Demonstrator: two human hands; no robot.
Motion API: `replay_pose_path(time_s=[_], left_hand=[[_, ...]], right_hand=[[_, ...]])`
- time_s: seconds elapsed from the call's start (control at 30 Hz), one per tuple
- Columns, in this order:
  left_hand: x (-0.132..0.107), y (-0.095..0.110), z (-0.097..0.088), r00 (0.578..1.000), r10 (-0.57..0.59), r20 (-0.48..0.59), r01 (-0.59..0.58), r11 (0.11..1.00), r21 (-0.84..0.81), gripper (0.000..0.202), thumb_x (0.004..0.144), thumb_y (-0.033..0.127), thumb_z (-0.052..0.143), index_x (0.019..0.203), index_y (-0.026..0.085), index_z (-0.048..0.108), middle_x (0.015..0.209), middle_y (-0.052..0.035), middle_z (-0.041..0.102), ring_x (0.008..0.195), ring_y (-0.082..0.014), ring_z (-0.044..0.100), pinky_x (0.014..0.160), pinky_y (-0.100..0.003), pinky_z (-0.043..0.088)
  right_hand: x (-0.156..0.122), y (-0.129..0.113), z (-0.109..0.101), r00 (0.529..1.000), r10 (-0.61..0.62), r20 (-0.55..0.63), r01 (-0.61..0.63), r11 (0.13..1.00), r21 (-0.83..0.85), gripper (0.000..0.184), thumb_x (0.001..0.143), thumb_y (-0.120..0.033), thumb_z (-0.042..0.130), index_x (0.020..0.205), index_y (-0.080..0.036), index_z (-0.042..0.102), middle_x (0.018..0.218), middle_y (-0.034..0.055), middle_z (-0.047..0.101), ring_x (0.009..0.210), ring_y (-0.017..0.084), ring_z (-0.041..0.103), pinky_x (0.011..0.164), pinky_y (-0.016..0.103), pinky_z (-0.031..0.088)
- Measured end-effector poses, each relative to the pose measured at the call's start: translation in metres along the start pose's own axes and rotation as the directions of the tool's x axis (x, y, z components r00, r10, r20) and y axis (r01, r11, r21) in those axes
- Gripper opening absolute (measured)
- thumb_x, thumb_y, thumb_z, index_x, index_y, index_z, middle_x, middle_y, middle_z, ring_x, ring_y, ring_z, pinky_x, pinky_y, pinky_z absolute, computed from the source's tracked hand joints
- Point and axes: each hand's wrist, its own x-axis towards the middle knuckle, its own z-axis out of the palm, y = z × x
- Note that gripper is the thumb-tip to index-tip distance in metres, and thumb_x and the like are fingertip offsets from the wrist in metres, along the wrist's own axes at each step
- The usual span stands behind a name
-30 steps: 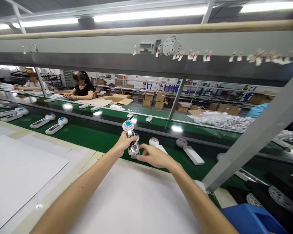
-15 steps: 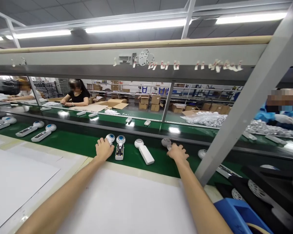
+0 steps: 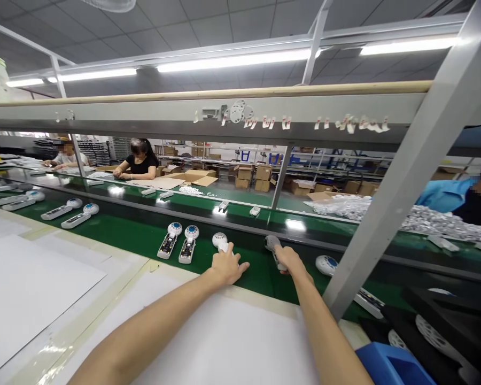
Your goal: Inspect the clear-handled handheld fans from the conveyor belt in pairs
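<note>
My left hand [image 3: 225,266] is spread over a white handheld fan [image 3: 219,240], thumb apart, hiding most of its handle; whether it touches is unclear. My right hand [image 3: 291,260] is closed round the handle of another fan [image 3: 271,243], whose round head points away from me, toward the belt's far side. Left of my hands lie two fans side by side, one fan [image 3: 170,240] and a second fan [image 3: 188,244]. Both have blue-centred round heads and open handles showing circuit boards. All these are at the green conveyor belt [image 3: 136,240].
More fans [image 3: 80,216] lie on the belt at left. A slanted metal post [image 3: 388,198] stands right of my right hand, with another fan [image 3: 326,265] behind it. A blue bin [image 3: 393,363] and black trays are at lower right. Co-workers [image 3: 138,160] sit across the line.
My left hand has left the open fan on the left and moved right, over the white fan. My right hand stays on its fan, whose handle now shows more. The view has shifted.
</note>
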Motion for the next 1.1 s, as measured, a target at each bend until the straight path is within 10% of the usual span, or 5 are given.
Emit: replay_pose_path(time_s=[0.3, 0.5, 0.7, 1.1], left_hand=[[-0.007, -0.045, -0.024, 0.93, -0.36, -0.074, 0.287, 0.838, -0.464, 0.053, 0.092, 0.031, 0.066, 0.142, 0.02, 0.049, 0.152, -0.0133, 0.041, 0.133, -0.033, 0.048, 0.108, -0.059, 0.043], [0.002, -0.064, -0.08, 0.966, -0.259, 0.02, 0.13, 0.412, -0.902, 0.033, 0.097, 0.034, 0.059, 0.124, 0.014, 0.058, 0.117, -0.0098, 0.064, 0.098, -0.0203, 0.066, 0.083, -0.039, 0.059], [-0.023, -0.034, -0.13, 0.986, -0.08, -0.149, -0.145, 0.054, -0.988, 0.038, 0.092, 0.013, 0.046, 0.129, 0.019, 0.051, 0.121, -0.01, 0.064, 0.084, -0.0147, 0.068, 0.069, -0.03, 0.059], [-0.086, -0.011, -0.175, 0.903, 0.124, -0.411, -0.418, 0.029, -0.908, 0.069, 0.086, 0.021, 0.066, 0.142, 0.024, 0.026, 0.116, -0.0113, 0.069, 0.071, -0.0219, 0.075, 0.065, -0.035, 0.061]], right_hand=[[-0.013, -0.004, -0.003, 0.992, 0.033, 0.119, -0.06, 0.971, 0.23, 0.032, 0.099, -0.042, 0.06, 0.109, -0.012, 0.064, 0.097, 0.0053, 0.067, 0.077, 0.014, 0.065, 0.067, 0.029, 0.057], [-0.046, -0.035, -0.022, 0.962, -0.257, 0.09, 0.15, 0.776, 0.612, 0.022, 0.1, -0.032, 0.053, 0.093, -0.012, 0.06, 0.075, 0.001, 0.063, 0.055, 0.009, 0.057, 0.05, 0.022, 0.05], [-0.114, -0.074, -0.046, 0.822, -0.554, -0.134, 0.406, 0.403, 0.82, 0.024, 0.086, -0.021, 0.053, 0.109, -0.016, 0.057, 0.088, 0.0054, 0.073, 0.06, 0.013, 0.066, 0.052, 0.024, 0.056], [-0.181, -0.09, -0.029, 0.558, -0.823, -0.103, 0.456, 0.201, 0.867, 0.067, 0.085, -0.026, 0.068, 0.143, -0.024, 0.035, 0.109, 0.0043, 0.072, 0.081, 0.021, 0.076, 0.075, 0.038, 0.065]])
